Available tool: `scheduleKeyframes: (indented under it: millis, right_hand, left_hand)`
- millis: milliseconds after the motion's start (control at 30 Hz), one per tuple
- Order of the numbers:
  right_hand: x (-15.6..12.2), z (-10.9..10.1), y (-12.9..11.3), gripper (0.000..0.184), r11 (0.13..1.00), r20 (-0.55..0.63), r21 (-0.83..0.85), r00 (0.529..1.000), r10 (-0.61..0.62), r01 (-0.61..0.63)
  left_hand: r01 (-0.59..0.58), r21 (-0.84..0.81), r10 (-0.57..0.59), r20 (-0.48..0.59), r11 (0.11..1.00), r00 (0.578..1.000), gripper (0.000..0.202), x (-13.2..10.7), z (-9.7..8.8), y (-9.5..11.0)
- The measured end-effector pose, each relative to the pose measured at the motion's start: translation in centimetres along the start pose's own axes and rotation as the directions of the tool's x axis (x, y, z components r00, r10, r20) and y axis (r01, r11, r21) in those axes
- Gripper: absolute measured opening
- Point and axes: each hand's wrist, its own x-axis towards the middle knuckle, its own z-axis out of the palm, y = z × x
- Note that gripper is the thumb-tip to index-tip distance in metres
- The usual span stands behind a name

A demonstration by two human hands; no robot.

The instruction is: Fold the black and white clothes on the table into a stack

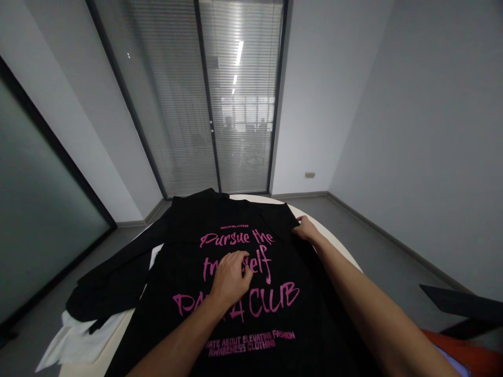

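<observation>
A black long-sleeved shirt [184, 246] with pink lettering lies spread flat on a round white table [338, 238]. My left hand [231, 280] rests palm down on the middle of the print, fingers spread a little. My right hand [305, 229] reaches to the shirt's far right shoulder and pinches the fabric there. The shirt's left sleeve [118, 277] trails off toward the table's left edge.
White cloth [74, 340] lies under the sleeve at the left, hanging off the table. A dark chair edge [459, 303] and orange fabric [463, 353] sit at the lower right. Grey floor, walls and a glass partition with blinds [212, 104] surround the table.
</observation>
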Motion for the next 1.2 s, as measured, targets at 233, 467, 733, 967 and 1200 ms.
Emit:
scheduleKeyframes:
  millis: [233, 467, 733, 967, 1200]
  right_hand:
    - [-1.0, -0.1, 0.5, 0.063, 0.996, -0.121, 0.017, 0.989, -0.081, 0.084]
    - [-0.5, 0.4, 1.3, 0.059, 0.988, -0.064, 0.001, 0.986, -0.155, 0.155]
    - [-0.9, 0.8, 1.0, 0.049, 0.983, -0.043, -0.020, 0.982, -0.185, 0.184]
    - [-2.0, 0.0, 0.5, 0.078, 0.997, -0.106, 0.067, 0.993, 0.043, -0.036]
    - [-3.9, -1.3, -3.3, 0.031, 0.991, -0.150, 0.019, 0.980, -0.129, 0.134]
  left_hand:
    - [0.055, 0.115, -0.056, 0.002, 0.992, 0.998, 0.044, -0.1, 0.8, -1.8]
    - [-0.008, 0.175, -0.032, 0.224, 0.985, 0.974, 0.063, -0.6, 0.6, -1.7]
    - [0.021, 0.147, -0.060, 0.269, 0.989, 0.961, 0.080, -0.5, -0.3, -0.9]
    - [0.014, 0.127, -0.048, 0.269, 0.992, 0.962, 0.085, -0.3, -0.5, -1.5]
    - [0.037, 0.130, -0.062, 0.194, 0.991, 0.979, 0.064, -0.4, 0.1, -1.6]
